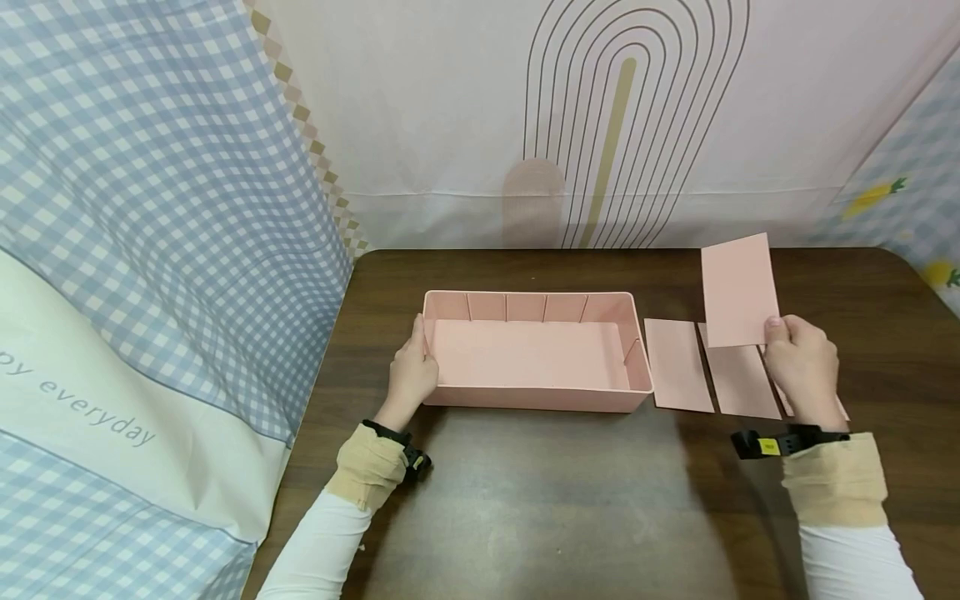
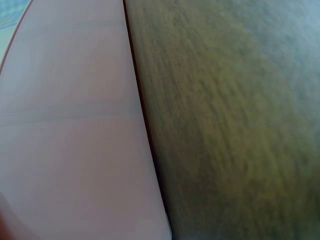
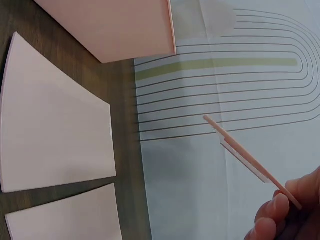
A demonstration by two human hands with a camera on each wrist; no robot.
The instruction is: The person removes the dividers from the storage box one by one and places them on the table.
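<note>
A long pink storage box [image 1: 528,354] with ribbed inner walls stands on the table, its inside bare. My left hand [image 1: 412,371] grips its left end at the near corner; the left wrist view shows the box's long outer wall [image 2: 75,165] close up. Raised over the table at the right, a flat pink divider panel [image 1: 738,292] is pinched by its lower corner between the thumb and fingers of my right hand [image 1: 806,362]. The right wrist view catches that panel edge-on, with a thin pale strip [image 3: 245,160] along one face.
Right of the box lie more pink panels, a near one [image 1: 678,367] and a middle one [image 1: 742,379], side by side with narrow gaps. Another beyond them is mostly hidden by my right hand. A patterned cloth [image 1: 435,125] hangs behind the dark wooden table [image 1: 525,500].
</note>
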